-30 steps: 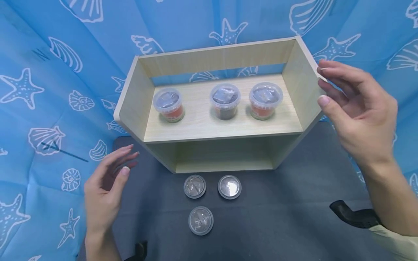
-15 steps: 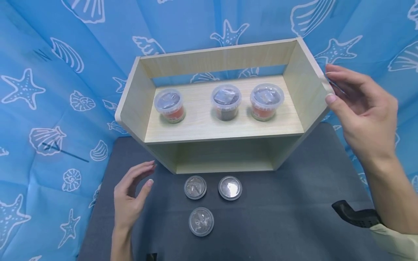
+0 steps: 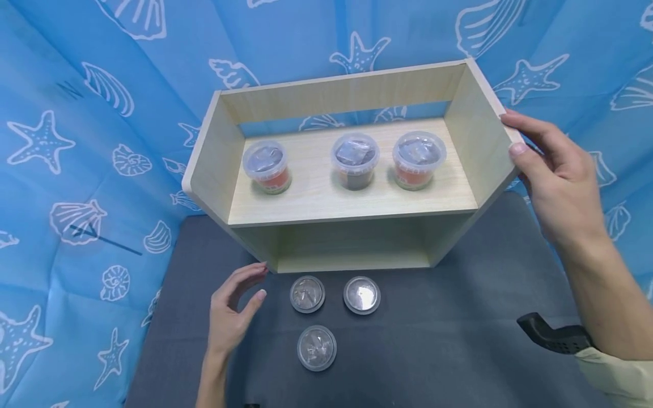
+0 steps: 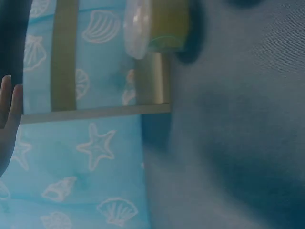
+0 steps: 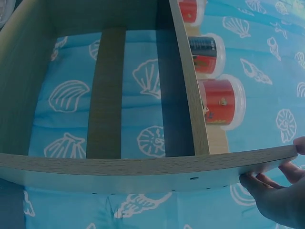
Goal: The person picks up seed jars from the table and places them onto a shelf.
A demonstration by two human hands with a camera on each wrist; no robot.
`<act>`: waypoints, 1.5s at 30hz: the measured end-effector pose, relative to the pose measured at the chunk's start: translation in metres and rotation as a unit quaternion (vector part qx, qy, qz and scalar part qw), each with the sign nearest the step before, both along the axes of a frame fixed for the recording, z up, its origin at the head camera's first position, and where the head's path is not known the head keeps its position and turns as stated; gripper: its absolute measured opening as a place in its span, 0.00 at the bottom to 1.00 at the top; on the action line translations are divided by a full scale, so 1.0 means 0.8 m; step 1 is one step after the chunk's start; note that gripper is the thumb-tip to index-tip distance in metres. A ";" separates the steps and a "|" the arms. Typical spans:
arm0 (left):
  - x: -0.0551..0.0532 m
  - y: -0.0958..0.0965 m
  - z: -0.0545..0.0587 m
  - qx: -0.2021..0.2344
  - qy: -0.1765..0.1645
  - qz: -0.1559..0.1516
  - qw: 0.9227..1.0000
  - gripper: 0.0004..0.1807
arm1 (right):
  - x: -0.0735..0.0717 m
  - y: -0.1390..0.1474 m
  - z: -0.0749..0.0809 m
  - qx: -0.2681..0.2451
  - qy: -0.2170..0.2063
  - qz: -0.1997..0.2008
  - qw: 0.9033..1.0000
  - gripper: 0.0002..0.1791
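A pale wooden two-tier shelf point(image 3: 306, 203) stands on the dark cloth. My right hand point(image 3: 566, 181) grips the front edge of its right side panel; the right wrist view shows fingers point(image 5: 267, 188) against that panel point(image 5: 157, 168). My left hand point(image 3: 232, 320), fingers loosely curved and holding nothing, hovers by the shelf's lower left corner, left of the lidded tubs on the cloth. On the upper board sit three clear-lidded tubs: a left red one point(image 3: 270, 167), a middle dark one point(image 3: 355, 161) and a right red one point(image 3: 418, 160).
Three more lidded tubs are on the cloth before the shelf: left point(image 3: 308, 294), right point(image 3: 361, 295) and nearest point(image 3: 317, 348). A blue curtain point(image 3: 102, 170) with white shells hangs behind and at the sides. The shelf's lower compartment point(image 3: 352, 243) faces me.
My left hand has moved right and down toward the shelf's lower left corner. My right hand has closed its fingers onto the right panel's edge. The shelf and tubs stay put.
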State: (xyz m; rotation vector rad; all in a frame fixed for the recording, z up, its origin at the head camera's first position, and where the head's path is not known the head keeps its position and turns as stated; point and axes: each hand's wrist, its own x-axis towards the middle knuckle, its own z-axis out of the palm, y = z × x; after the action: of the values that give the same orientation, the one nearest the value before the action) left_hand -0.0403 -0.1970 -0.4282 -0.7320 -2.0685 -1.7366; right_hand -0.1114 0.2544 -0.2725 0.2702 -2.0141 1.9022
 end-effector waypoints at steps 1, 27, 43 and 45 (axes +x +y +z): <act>0.000 0.001 -0.004 -0.003 -0.006 -0.001 1.000 0.24 | 0.000 0.001 -0.001 -0.024 0.000 0.011 1.000 0.21; -0.013 0.022 -0.059 -0.129 -0.147 -0.024 0.980 0.36 | -0.007 0.016 -0.013 -0.075 -0.025 0.077 0.994 0.23; -0.018 0.029 -0.098 -0.103 -0.222 0.005 0.969 0.38 | -0.007 0.018 -0.013 -0.064 -0.020 0.097 0.993 0.23; -0.017 0.030 -0.101 -0.108 -0.228 0.003 0.968 0.37 | -0.007 0.019 -0.012 -0.060 -0.020 0.095 0.993 0.23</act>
State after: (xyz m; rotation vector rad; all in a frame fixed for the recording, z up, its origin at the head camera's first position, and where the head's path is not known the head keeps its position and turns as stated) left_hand -0.0537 -0.1732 -0.5093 -0.4044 -2.5908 -1.8254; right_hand -0.1167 0.2693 -0.2823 0.4078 -1.9493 2.1522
